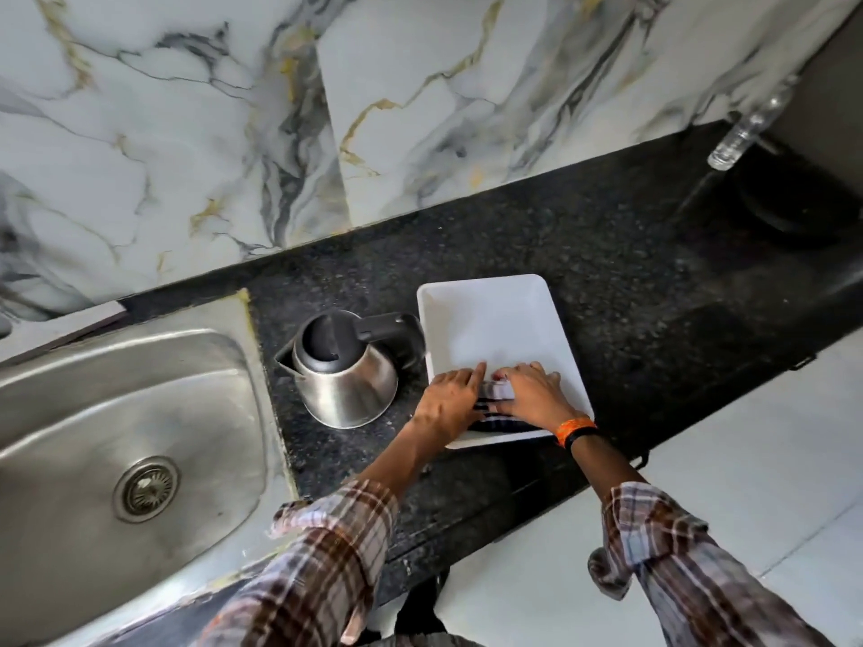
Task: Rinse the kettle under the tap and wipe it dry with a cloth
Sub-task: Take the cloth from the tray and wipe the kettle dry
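A steel kettle (pixel 345 375) with a black lid and black handle stands upright on the dark counter, between the sink and a white tray (pixel 499 319). A folded dark-and-white striped cloth (pixel 500 403) lies in the tray's near end. My left hand (pixel 450 396) and my right hand (pixel 534 394) both rest flat on the cloth, fingers pressing it down, and cover most of it. Neither hand touches the kettle, which is just left of my left hand.
A steel sink (pixel 116 413) with a round drain (pixel 146 488) fills the left. The black granite counter (pixel 630 296) runs to the right, where a clear bottle (pixel 747 128) and a dark round object (pixel 794 203) sit. A marble wall rises behind.
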A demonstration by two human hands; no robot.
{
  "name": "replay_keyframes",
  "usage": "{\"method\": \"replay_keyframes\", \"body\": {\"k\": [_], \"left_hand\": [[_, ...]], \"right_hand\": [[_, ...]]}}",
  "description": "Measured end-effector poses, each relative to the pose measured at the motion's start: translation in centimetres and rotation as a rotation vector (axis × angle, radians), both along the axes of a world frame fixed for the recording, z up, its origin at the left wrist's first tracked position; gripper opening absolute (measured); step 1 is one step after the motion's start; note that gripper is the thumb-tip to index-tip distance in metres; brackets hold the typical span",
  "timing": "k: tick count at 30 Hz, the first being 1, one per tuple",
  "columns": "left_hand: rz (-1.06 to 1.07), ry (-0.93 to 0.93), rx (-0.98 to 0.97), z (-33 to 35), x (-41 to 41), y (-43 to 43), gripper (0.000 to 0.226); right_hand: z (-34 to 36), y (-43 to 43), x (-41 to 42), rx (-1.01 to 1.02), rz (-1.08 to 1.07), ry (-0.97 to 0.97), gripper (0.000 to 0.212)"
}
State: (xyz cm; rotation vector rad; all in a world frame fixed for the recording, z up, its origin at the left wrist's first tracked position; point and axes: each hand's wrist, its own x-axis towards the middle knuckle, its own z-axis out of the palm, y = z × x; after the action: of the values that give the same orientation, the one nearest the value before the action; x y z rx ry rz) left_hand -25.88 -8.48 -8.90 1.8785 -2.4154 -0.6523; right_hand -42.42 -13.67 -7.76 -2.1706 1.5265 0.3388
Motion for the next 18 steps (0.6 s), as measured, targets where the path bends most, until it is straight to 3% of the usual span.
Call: {"method": "replay_keyframes", "body": {"k": [4,8,11,15,18], "left_hand": [[0.083,0.140,-0.021,0.6,0.4,0.6,0.076],[0.245,0.319,-0.392,2.2,1.9,4.8,0.067],[0.396,0.435,-0.512,3.6,2.8,9.5,0.067],[0.728,0.670,-0.486,4.3,4.4,14.0,0.067],[0.990,0.726,-0.599,4.7,5.8,15.3,0.061]], "right_hand": [[1.1,-0.5,0.2,0.053,-0.024,-0.195,0.035],[4.0,0.0,1.7,0.103,-0.062,-0.331,0.025],[7.0,1.4,4.2,0.199,0.079,-0.422,0.016],[10.1,3.9,9.0,0.265,0.356,-0.478,0.011],[11.1,5.0,12.6,0.285,0.426,-0.559,0.018]]}}
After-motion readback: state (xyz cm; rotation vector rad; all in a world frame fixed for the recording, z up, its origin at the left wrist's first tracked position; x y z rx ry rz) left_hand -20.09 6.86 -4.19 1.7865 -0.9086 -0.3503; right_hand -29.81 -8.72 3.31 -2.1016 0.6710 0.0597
